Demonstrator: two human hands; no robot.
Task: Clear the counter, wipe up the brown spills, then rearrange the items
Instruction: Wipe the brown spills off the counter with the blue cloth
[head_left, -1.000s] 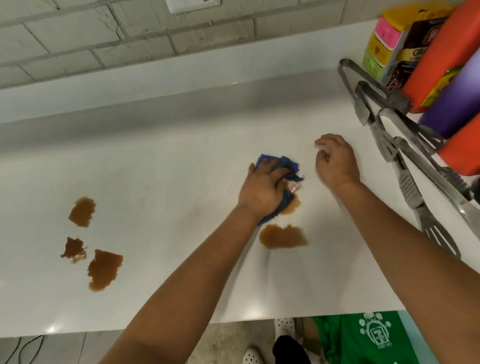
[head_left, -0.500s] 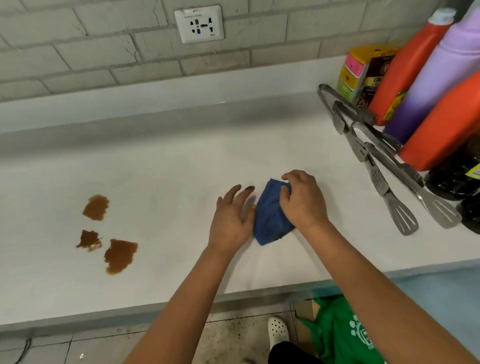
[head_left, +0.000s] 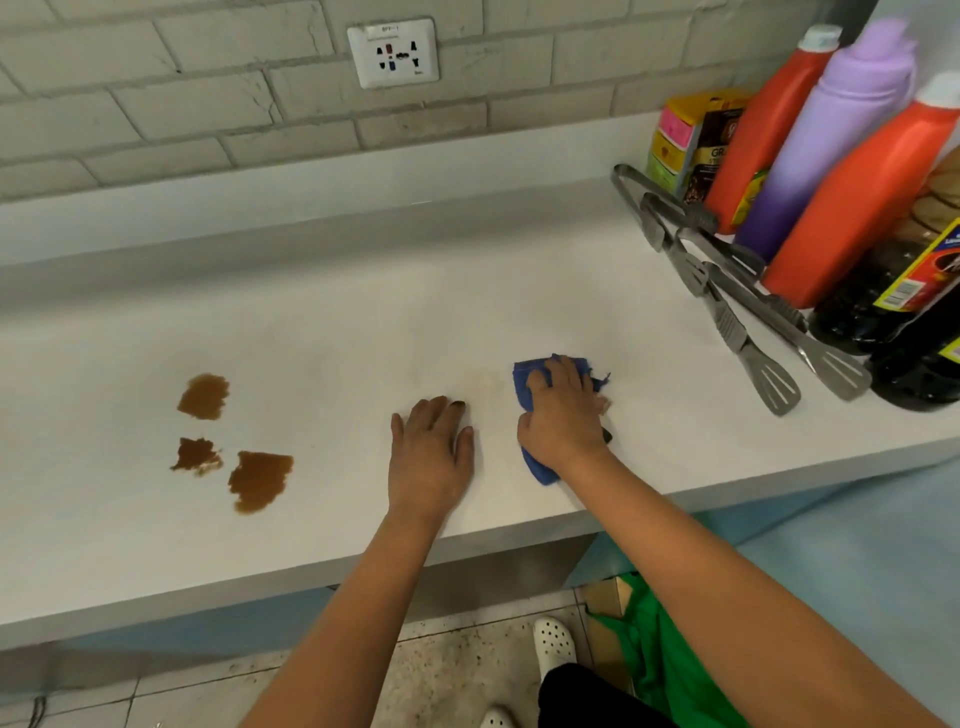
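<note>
My right hand (head_left: 563, 415) presses a blue cloth (head_left: 527, 382) flat on the white counter (head_left: 363, 322), fingers spread over it. Just left of it my left hand (head_left: 431, 452) rests palm down on the counter, holding nothing. A faint pale smear (head_left: 483, 382) shows between the hands. Three brown spills lie at the left: one at the back (head_left: 203, 396), a small dark one (head_left: 195, 454), and a larger one (head_left: 260, 479) nearest the front edge.
At the right stand two orange bottles (head_left: 862, 197), a purple bottle (head_left: 826, 140), dark bottles (head_left: 893, 312) and a coffee pack (head_left: 696, 140). Steel tongs (head_left: 737, 306) lie beside them. A wall socket (head_left: 393, 52) sits above. A green bag (head_left: 665, 660) is on the floor.
The cloth passed from my left hand to my right hand. The brown spill that lay under the hands is wiped away. My left hand now lies flat beside the cloth.
</note>
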